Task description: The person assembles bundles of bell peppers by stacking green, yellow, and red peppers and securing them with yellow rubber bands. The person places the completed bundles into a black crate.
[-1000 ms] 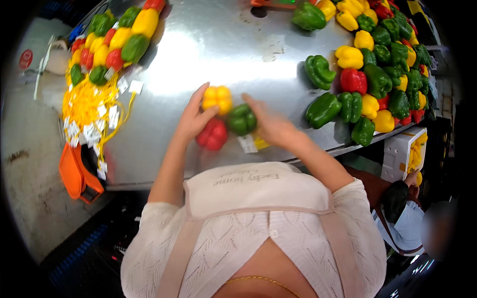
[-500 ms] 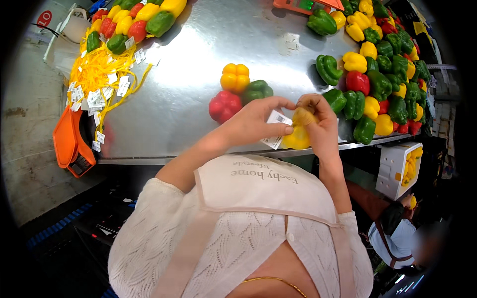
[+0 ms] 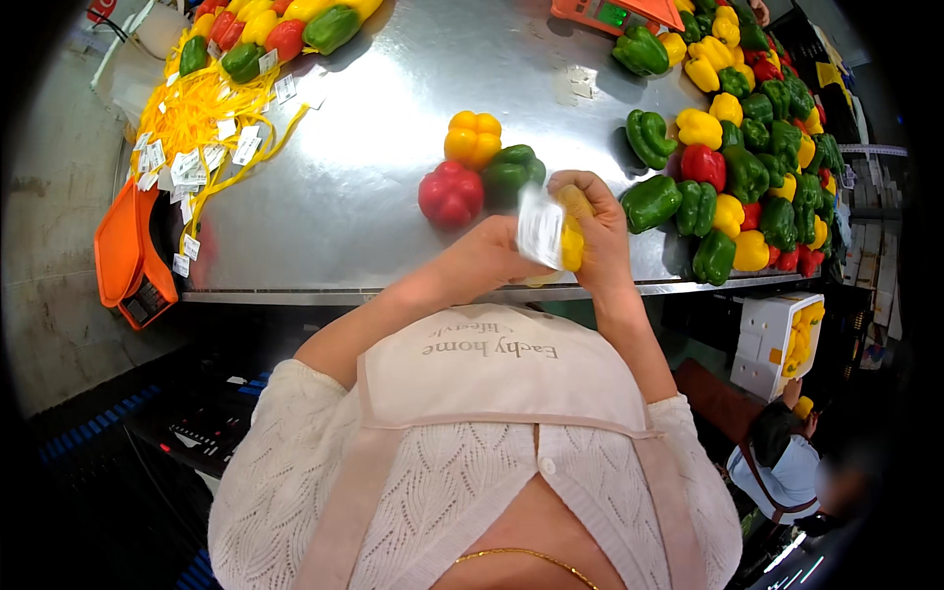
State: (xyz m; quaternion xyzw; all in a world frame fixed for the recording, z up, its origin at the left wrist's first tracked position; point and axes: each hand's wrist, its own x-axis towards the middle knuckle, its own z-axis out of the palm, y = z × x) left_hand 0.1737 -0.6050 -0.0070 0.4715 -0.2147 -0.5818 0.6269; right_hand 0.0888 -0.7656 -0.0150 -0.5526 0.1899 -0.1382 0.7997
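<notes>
Both my hands are raised together over the near edge of the steel table [image 3: 393,147]. My right hand [image 3: 600,231] grips a bunched yellow net bag [image 3: 572,236]. My left hand [image 3: 492,258] holds the white tag [image 3: 540,226] attached to that net. Just beyond my hands, a red pepper [image 3: 450,194], a yellow pepper [image 3: 473,138] and a green pepper [image 3: 511,171] sit touching each other on the table.
A heap of green, yellow and red peppers [image 3: 757,167] fills the table's right side. Yellow nets with white tags [image 3: 202,118] and more peppers lie at far left. An orange scale [image 3: 128,258] hangs off the left edge. Another person [image 3: 782,462] stands lower right by a white box.
My hands left the three grouped peppers, picked up a yellow net with its tag and brought it toward the table's near edge. The view shifted slightly.
</notes>
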